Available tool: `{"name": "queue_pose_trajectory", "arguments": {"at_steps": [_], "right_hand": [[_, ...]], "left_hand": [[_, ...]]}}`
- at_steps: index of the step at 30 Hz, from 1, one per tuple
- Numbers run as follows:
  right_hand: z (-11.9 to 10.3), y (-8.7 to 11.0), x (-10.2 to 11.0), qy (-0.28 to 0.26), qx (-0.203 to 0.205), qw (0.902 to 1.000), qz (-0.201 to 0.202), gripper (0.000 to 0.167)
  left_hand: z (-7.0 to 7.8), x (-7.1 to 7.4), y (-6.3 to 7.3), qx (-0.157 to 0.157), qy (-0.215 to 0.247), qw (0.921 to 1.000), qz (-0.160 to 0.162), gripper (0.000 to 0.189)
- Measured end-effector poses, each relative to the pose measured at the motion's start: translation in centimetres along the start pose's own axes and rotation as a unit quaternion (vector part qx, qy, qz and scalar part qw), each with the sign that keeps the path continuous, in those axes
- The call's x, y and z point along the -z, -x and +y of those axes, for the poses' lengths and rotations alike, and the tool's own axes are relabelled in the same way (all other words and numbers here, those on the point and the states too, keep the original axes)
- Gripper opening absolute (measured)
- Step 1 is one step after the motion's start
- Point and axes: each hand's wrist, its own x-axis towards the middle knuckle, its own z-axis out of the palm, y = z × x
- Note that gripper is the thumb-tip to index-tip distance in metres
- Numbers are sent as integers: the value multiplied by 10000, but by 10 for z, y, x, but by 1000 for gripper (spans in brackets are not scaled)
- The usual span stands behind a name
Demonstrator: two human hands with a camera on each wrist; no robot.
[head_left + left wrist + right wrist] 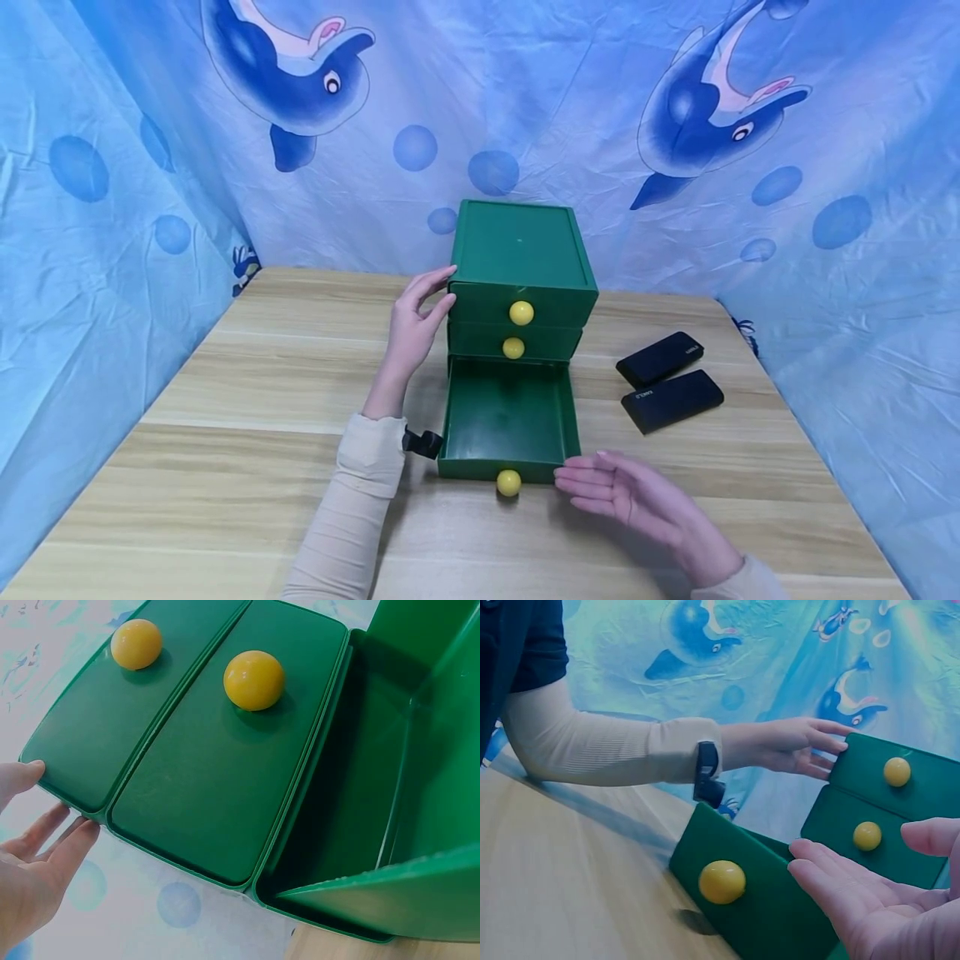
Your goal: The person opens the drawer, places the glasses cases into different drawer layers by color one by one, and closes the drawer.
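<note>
A green drawer cabinet (525,246) with yellow ball knobs stands on the table. Its bottom drawer (510,417) is pulled out, and nothing shows inside; the upper two drawers are closed. My left hand (415,325) grips the cabinet's left front edge near the top. In the left wrist view, the thumb of that hand (34,859) lies on the top drawer's front (86,720) and the fingers are at the side. My right hand (637,504), palm turned up and fingers extended, is at the bottom drawer's right front corner; whether it touches is unclear.
To the cabinet's right, two black cases (660,358) with small pale lettering lie close together on the wooden table (247,400). A blue dolphin-print cloth (510,100) hangs behind and along both sides. A black wrist camera (423,443) sits on the left sleeve beside the drawer.
</note>
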Motion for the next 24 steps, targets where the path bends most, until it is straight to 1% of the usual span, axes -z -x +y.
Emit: {"name": "queue_pose_trajectory", "arguments": {"at_steps": [8, 12, 16, 19, 24], "right_hand": [[-15, 3, 8, -308, 419, 9980, -350, 57], [-21, 6, 15, -270, 746, 9962, -361, 56], [-25, 8, 22, -222, 1120, 9934, -134, 54], [-28, 9, 28, -142, 1342, 9908, 123, 51], [-32, 12, 35, 375, 1630, 9835, 694, 47]], "left_hand": [[0, 0, 0, 42, -48, 10000, 2, 37], [0, 0, 0, 66, -45, 10000, 12, 37], [2, 0, 0, 66, -46, 10000, 24, 37], [2, 1, 0, 88, -34, 10000, 12, 37], [2, 1, 0, 71, -40, 10000, 12, 37]]}}
